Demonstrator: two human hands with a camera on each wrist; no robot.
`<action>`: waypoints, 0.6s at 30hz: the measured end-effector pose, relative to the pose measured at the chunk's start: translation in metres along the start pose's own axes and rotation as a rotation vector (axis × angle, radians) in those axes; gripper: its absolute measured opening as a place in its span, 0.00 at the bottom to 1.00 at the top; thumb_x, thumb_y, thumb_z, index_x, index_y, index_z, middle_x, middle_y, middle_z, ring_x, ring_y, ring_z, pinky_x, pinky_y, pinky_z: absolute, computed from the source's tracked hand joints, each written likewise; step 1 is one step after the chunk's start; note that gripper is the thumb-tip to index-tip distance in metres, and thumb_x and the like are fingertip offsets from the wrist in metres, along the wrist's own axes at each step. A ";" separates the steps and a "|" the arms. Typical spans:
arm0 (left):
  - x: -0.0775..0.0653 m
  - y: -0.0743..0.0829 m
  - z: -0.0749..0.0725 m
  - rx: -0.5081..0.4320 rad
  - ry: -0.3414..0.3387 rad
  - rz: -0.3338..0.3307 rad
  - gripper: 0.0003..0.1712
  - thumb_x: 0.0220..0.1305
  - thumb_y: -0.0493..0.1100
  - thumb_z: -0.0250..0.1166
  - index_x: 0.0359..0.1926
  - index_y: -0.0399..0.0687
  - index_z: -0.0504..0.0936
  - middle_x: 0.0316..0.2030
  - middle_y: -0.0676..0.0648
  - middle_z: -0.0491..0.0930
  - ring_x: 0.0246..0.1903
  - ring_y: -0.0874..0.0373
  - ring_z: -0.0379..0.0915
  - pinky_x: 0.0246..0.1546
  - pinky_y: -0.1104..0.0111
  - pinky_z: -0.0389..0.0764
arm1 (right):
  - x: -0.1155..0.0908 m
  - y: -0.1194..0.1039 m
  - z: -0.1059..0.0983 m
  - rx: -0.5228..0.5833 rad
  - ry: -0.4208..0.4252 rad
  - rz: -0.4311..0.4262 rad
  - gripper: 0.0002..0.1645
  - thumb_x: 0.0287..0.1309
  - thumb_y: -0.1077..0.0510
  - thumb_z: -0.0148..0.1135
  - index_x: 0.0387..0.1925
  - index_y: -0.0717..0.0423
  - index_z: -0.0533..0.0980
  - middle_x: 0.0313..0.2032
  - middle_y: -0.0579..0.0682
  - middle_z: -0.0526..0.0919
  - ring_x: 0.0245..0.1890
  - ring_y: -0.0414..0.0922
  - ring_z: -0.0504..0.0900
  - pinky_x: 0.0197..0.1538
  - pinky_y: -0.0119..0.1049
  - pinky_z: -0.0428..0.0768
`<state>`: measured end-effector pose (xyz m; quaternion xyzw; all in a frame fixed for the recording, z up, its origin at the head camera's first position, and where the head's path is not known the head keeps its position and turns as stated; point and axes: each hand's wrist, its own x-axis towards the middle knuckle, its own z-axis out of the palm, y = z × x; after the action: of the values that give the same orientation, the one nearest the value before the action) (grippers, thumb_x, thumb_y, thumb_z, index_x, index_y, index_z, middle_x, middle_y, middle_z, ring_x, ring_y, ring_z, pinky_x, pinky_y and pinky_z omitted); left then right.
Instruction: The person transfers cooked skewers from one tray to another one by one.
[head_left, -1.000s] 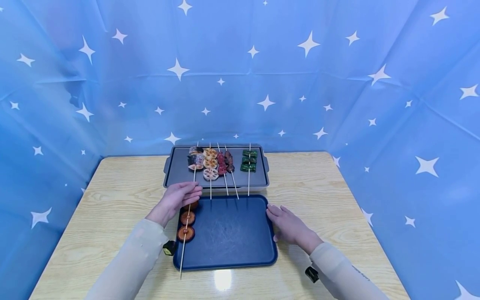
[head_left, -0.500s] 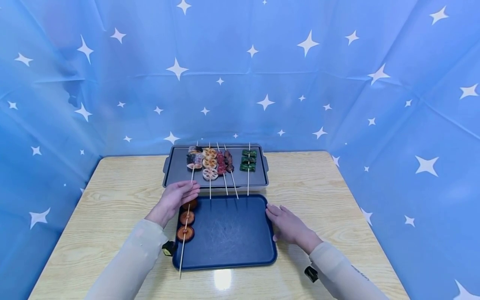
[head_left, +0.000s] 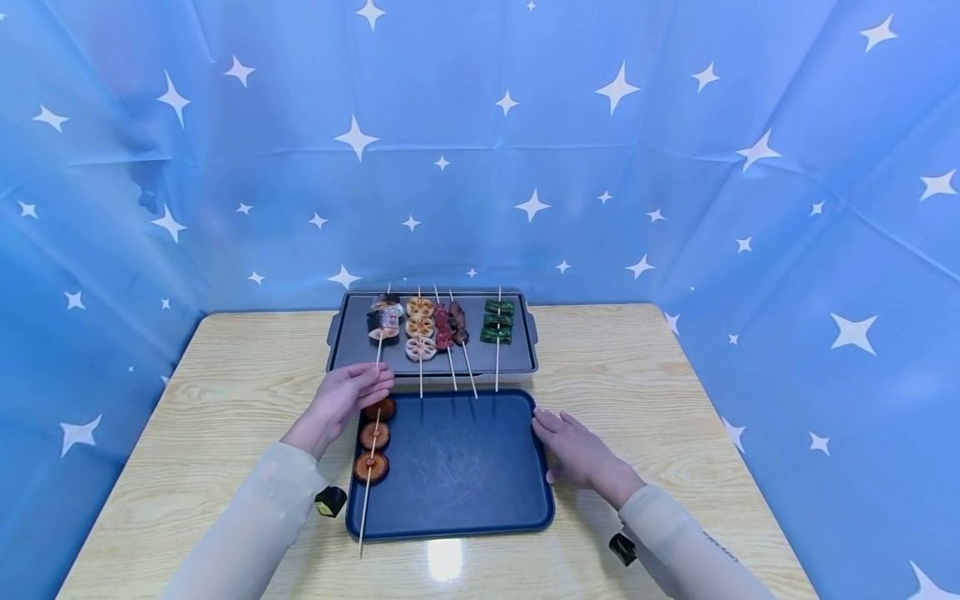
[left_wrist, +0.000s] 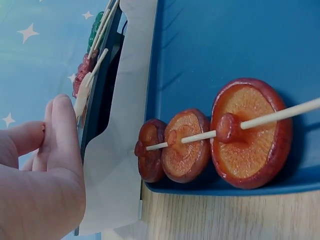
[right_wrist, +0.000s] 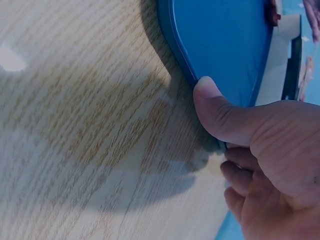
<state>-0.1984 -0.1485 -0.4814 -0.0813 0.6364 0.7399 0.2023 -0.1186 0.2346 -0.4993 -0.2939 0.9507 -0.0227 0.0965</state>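
In the head view my left hand (head_left: 341,398) pinches the stick of a fish skewer (head_left: 384,321) at the left end of the grill pan (head_left: 465,354). The stick's lower end is hidden by the hand. My right hand (head_left: 581,454) holds the right rim of the blue tray (head_left: 457,467). Seen from the right wrist, the thumb (right_wrist: 217,107) lies over the rim, with the other fingers curled beside it. A mushroom skewer (head_left: 373,437) rests along the tray's left side, its stick sticking out over the front rim.
On the pan, right of the fish, lie a lotus root skewer (head_left: 420,327), two meat skewers, one red (head_left: 443,325) and one brown (head_left: 458,323), and a green vegetable skewer (head_left: 497,322). Their sticks point toward the tray. A blue star-patterned curtain (head_left: 480,167) surrounds the wooden table (head_left: 615,358).
My left hand has shifted slightly left, and the fish skewer has moved left with it, farther from the lotus root. The right hand and tray stay in place.
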 end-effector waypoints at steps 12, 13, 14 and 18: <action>-0.010 0.003 -0.004 -0.019 -0.026 0.015 0.27 0.75 0.40 0.51 0.70 0.33 0.62 0.65 0.31 0.67 0.46 0.64 0.84 0.51 0.74 0.83 | 0.000 0.000 0.000 0.004 -0.001 -0.003 0.48 0.41 0.56 0.76 0.63 0.73 0.68 0.67 0.68 0.67 0.68 0.60 0.67 0.71 0.56 0.65; -0.010 0.003 -0.004 -0.024 -0.032 0.019 0.27 0.75 0.40 0.51 0.70 0.33 0.62 0.65 0.31 0.67 0.45 0.65 0.84 0.51 0.74 0.83 | 0.000 0.000 0.000 0.005 -0.001 -0.002 0.47 0.42 0.56 0.76 0.63 0.73 0.68 0.67 0.68 0.67 0.68 0.60 0.67 0.72 0.56 0.65; -0.011 0.003 -0.004 -0.032 -0.034 0.021 0.27 0.74 0.39 0.51 0.70 0.32 0.62 0.65 0.31 0.67 0.44 0.66 0.84 0.51 0.74 0.83 | 0.000 0.000 0.000 0.005 -0.001 -0.002 0.47 0.42 0.56 0.76 0.63 0.73 0.68 0.67 0.68 0.67 0.69 0.60 0.67 0.72 0.56 0.65; -0.014 0.004 -0.005 -0.056 -0.051 0.040 0.28 0.74 0.38 0.52 0.70 0.31 0.61 0.64 0.33 0.70 0.45 0.66 0.84 0.52 0.74 0.82 | -0.001 0.000 -0.001 0.006 0.002 -0.001 0.47 0.41 0.56 0.76 0.63 0.73 0.68 0.67 0.68 0.67 0.69 0.60 0.67 0.72 0.56 0.65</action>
<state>-0.1882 -0.1567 -0.4739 -0.0553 0.6115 0.7632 0.2013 -0.1182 0.2346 -0.4981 -0.2942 0.9505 -0.0259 0.0966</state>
